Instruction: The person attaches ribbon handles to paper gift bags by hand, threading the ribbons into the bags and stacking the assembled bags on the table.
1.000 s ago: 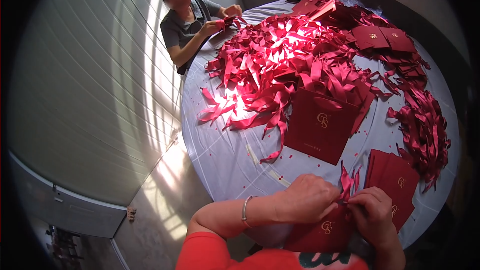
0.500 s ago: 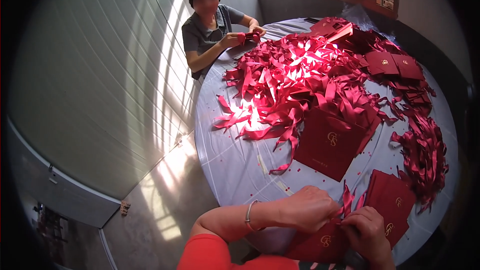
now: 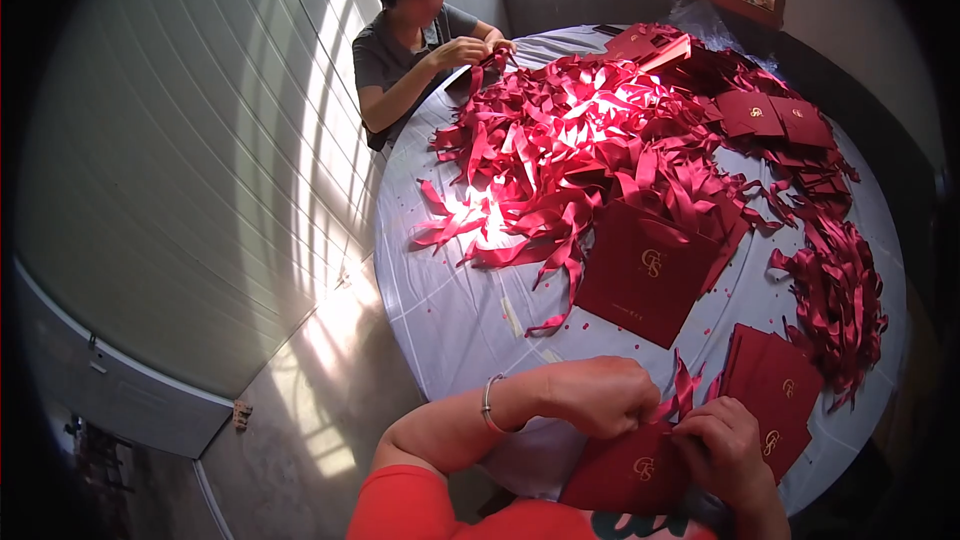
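My left hand [image 3: 598,396] and my right hand [image 3: 722,444] meet at the near table edge, both closed on a flat dark red paper bag [image 3: 632,468] with a gold emblem. A short red ribbon end [image 3: 684,392] sticks up between my hands. A wrist bangle [image 3: 487,403] circles my left forearm. Just right of my right hand lies a stack of flat red bags [image 3: 775,392].
A round table with a grey cloth [image 3: 450,310] carries a big heap of red ribbons [image 3: 580,150], an upright-looking red bag [image 3: 650,270], another ribbon pile [image 3: 835,300] at right and more flat bags [image 3: 775,120] far right. A person [image 3: 415,40] sits across, handling ribbons.
The view has shifted so the table and the person opposite sit further right and higher. My hands stay together on the red bag at the near edge.
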Tool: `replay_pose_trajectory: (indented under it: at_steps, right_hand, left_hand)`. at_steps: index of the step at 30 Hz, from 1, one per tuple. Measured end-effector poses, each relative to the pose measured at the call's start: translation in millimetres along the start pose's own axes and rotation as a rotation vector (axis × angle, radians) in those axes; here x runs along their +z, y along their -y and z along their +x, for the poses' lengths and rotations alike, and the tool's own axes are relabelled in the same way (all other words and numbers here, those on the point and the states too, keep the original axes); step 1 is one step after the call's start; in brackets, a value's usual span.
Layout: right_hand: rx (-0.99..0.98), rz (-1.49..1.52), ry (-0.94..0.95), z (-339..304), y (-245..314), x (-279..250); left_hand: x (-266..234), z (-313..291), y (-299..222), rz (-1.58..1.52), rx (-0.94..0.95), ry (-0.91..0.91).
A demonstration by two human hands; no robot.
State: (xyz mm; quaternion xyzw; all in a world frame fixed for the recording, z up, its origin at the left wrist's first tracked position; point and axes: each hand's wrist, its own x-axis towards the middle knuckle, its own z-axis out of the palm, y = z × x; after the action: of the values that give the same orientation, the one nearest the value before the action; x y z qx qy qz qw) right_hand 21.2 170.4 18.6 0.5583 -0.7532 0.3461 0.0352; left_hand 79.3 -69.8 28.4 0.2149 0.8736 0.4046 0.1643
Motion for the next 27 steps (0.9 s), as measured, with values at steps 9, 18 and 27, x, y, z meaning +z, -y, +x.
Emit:
replay_pose_trajectory:
  at_steps: [9, 18, 27]
  right_hand:
    - [-0.006, -0.007, -0.003, -0.8, -4.9, 3.5]
    - [-0.007, -0.012, 0.010, -2.9, -8.3, 4.9]
    - [0.006, -0.002, 0.004, -3.6, -9.6, 7.0]
  left_hand:
    - [-3.1, 4.7, 6.4, -0.014, -0.039, 0.063]
    - [1.4, 6.4, 7.5, 0.016, -0.036, 0.040]
    - [1.2, 5.9, 4.5, 0.027, -0.053, 0.033]
